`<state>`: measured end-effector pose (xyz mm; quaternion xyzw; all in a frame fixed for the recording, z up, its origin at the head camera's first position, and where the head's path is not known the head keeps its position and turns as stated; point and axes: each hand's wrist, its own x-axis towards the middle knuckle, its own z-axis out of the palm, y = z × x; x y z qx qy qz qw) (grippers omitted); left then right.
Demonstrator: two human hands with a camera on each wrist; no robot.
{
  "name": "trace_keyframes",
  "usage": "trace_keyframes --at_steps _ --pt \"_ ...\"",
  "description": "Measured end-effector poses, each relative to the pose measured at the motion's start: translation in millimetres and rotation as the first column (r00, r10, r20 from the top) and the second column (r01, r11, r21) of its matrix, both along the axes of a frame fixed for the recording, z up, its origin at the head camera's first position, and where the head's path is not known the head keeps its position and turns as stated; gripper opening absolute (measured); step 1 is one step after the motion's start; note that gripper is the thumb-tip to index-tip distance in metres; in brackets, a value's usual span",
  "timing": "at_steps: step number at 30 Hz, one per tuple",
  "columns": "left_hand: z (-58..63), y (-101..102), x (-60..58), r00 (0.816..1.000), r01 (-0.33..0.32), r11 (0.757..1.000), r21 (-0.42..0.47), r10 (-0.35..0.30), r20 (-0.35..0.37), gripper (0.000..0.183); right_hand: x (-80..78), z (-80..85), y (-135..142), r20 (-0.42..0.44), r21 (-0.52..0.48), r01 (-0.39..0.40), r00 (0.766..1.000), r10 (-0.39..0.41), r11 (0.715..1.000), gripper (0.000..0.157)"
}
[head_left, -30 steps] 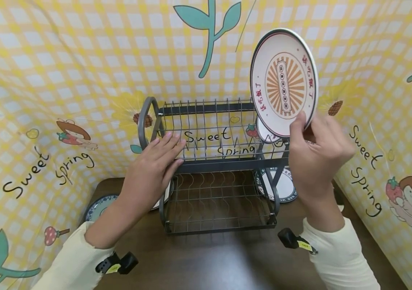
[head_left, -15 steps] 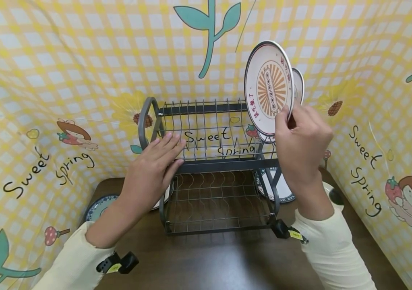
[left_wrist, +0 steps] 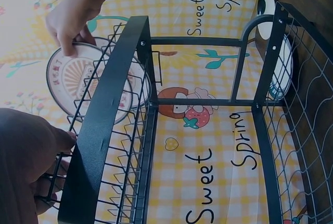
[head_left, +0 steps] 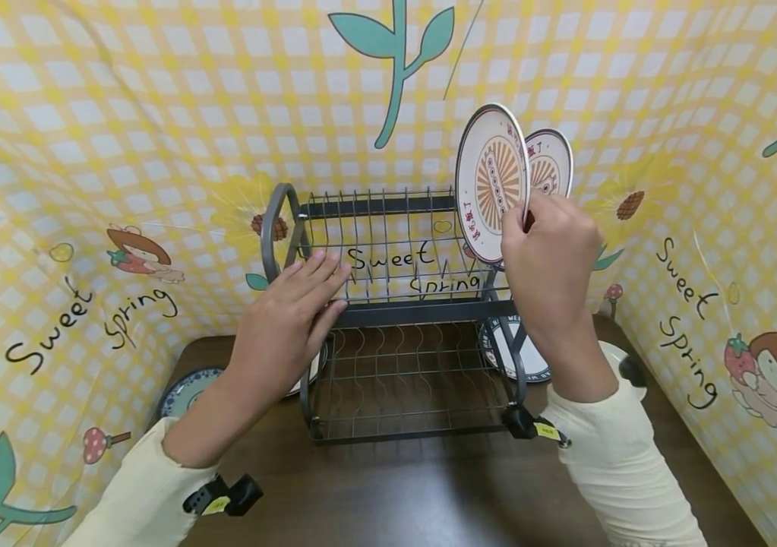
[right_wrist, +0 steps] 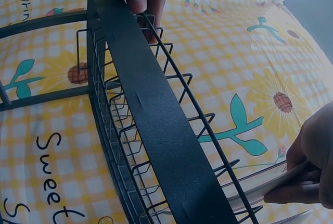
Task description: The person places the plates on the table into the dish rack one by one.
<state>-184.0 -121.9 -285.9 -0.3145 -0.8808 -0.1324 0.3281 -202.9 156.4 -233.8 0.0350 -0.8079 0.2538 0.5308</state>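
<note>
My right hand pinches the right edge of a white plate with an orange sunburst and red characters. The plate stands nearly upright at the right end of the dark metal dish rack, its lower edge down at the upper-tier wires. A matching plate stands just behind it, partly covered. In the left wrist view, the held plate shows behind the front wires. My left hand rests on the rack's upper left front, fingers extended over the wires; the right wrist view shows its thumb at the rail.
A blue-rimmed white plate lies behind the rack's lower right. Another blue-patterned plate lies at left, partly behind the forearm. A white round piece with a dark patch sits by the right wrist. Checked cloth surrounds the brown table.
My right hand has moved the plate left and down to the rack's upper tier, turning it more edge-on. The plate behind has come into fuller view. My left hand has stayed still.
</note>
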Motion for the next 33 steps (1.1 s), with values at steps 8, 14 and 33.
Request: trace_keyframes --at_steps 8,14,33 --pt "-1.2 -1 0.0 1.0 -0.002 1.0 -0.006 0.002 0.005 0.046 -6.4 -1.5 0 0.098 0.08 0.044 0.994 -0.052 0.996 0.037" --pt "-1.1 -1 0.0 1.0 -0.004 1.0 -0.005 0.004 0.003 0.045 -11.5 -1.6 -1 0.139 0.114 0.052 0.988 -0.068 0.992 0.034" --pt "-0.3 -1 0.7 1.0 -0.008 1.0 0.004 0.008 -0.004 0.045 1.1 7.2 -5 0.387 0.132 0.084 0.913 -0.129 0.988 0.038"
